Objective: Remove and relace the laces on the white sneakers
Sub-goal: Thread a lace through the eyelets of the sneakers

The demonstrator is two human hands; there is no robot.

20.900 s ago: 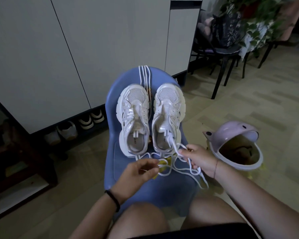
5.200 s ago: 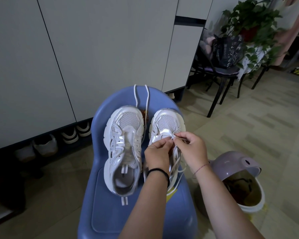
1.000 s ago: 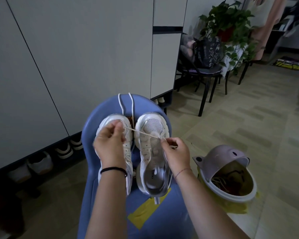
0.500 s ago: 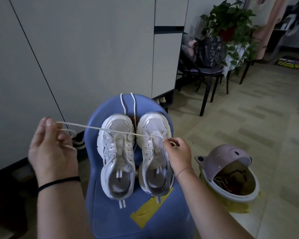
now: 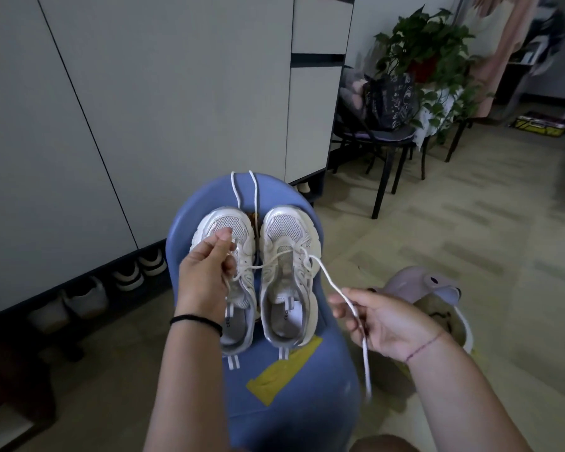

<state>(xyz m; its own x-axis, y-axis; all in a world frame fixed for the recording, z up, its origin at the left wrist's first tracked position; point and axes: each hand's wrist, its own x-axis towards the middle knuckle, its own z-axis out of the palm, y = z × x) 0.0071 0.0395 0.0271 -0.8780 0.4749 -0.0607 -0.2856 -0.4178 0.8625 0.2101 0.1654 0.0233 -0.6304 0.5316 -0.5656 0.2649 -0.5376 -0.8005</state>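
Back from its wide pull, the left hand [image 5: 206,282] pinches one lace end over the left sneaker [image 5: 238,230]; the right hand [image 5: 388,324] has dropped low, fingers loosely curled round the other end. The lace [image 5: 323,272] crosses the lowest eyelets of the right sneaker [image 5: 287,305], which lies toe-away between both hands on the blue chair [image 5: 323,402]. A spare lace [image 5: 253,197] drapes the chair back and a pink bin [image 5: 431,285] stands beside, neither likely to obstruct.
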